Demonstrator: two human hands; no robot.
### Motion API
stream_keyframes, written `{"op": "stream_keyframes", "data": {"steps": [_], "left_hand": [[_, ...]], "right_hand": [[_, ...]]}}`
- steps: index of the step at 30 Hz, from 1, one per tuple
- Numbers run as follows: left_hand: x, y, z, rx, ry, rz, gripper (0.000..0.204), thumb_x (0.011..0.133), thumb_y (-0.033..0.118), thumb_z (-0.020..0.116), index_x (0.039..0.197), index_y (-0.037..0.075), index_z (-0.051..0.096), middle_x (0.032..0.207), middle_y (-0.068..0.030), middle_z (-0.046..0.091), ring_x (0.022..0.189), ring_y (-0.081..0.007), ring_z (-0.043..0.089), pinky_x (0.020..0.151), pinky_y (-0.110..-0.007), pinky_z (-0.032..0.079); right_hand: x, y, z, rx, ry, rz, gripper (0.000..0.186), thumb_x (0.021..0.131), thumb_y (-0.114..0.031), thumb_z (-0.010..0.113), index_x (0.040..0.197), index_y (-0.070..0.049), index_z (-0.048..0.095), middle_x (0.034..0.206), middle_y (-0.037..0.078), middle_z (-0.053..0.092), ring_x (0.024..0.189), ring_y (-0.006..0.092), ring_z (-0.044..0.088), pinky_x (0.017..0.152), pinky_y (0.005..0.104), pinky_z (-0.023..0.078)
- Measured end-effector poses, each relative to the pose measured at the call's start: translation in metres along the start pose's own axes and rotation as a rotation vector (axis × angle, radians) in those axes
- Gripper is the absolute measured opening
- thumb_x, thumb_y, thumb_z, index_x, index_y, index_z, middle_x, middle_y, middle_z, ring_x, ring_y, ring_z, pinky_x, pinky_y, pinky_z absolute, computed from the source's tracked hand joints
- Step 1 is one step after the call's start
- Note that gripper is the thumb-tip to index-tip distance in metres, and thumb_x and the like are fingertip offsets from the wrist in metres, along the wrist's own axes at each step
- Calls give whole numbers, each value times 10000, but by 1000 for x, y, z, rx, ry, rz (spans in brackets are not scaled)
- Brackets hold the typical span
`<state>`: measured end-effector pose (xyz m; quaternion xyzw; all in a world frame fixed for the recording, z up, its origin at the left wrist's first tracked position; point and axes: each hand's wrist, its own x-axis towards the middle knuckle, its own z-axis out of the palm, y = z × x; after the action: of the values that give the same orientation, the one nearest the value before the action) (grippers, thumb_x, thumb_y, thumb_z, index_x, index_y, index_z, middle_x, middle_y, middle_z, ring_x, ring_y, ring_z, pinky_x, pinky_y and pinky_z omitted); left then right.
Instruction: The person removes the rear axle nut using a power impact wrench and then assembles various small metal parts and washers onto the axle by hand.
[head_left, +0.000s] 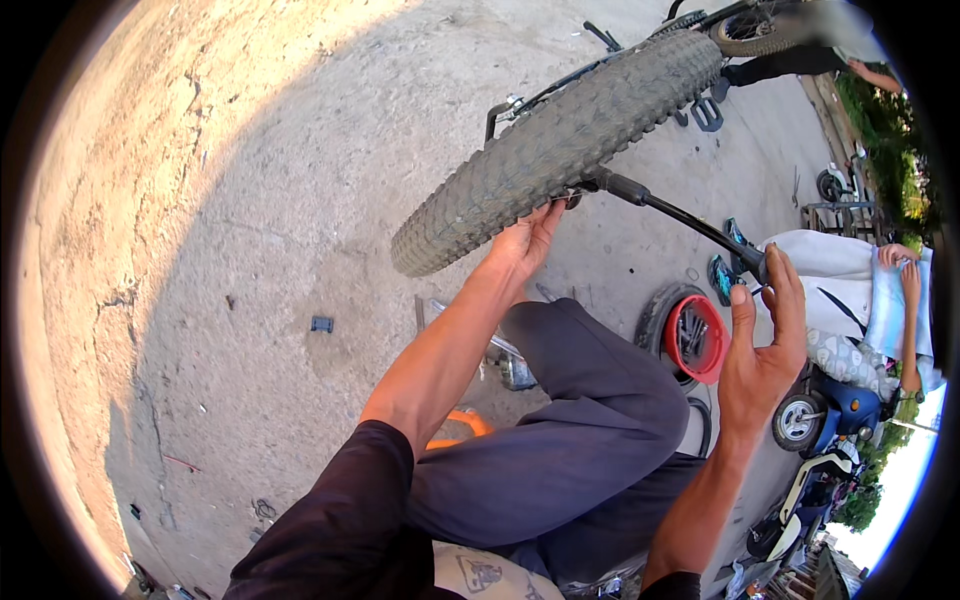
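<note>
A knobby bicycle tyre stands slanting across the upper middle, on a bicycle that reaches to the top right. My left hand is up against its lower side, near the hub, with fingertips closed around something small that the tyre and the fingers hide. From the hub a long black bar-shaped tool sticks out to the right, thick at its hub end. Beside its outer end is my right hand, thumb and fingers stretched out and not wrapped round it; the fingertips touch or nearly touch the bar.
A red bowl of metal tools sits by a loose tyre right of my knee. Metal tools and an orange object lie by my leg. A small blue-grey block is on the concrete. People and parked scooters are at right.
</note>
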<state>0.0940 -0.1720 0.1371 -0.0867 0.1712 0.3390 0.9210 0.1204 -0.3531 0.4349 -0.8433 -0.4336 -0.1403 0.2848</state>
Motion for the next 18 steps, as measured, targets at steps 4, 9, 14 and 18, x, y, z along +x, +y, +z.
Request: {"op": "stream_keyframes", "data": {"steps": [4,9,14,18], "left_hand": [[-3,1,2,103,35,-31,178,922,-77,579,1091,-19,584,1074,-119,644,1073,-293,640,1025,-423,546],[-4,10,3,164,-12,-25,165,925,-49,572,1083,-2,580,1039,-106,642,1090,-302,628,1067,-440,492],[-5,9,6,205,-38,-22,158,952,-52,519,1105,-35,551,1066,-105,617,1117,-297,614,1094,-435,471],[-4,12,-3,250,-105,-29,199,929,40,626,1116,-10,581,1183,-143,630,1179,-273,591,1128,-382,441]], "right_hand": [[-2,3,-1,-45,10,-31,410,896,-20,677,1297,29,604,1298,188,616,1224,299,578,1035,371,428],[-1,6,0,-47,33,-40,417,879,-7,680,1289,24,610,1291,190,620,1216,316,585,1041,374,421],[-2,11,0,15,33,-68,426,872,-1,683,1293,-4,615,1293,178,619,1203,314,594,999,362,452],[-4,13,1,40,39,-73,425,872,6,680,1292,-8,617,1291,176,621,1196,310,599,983,356,462]]}}
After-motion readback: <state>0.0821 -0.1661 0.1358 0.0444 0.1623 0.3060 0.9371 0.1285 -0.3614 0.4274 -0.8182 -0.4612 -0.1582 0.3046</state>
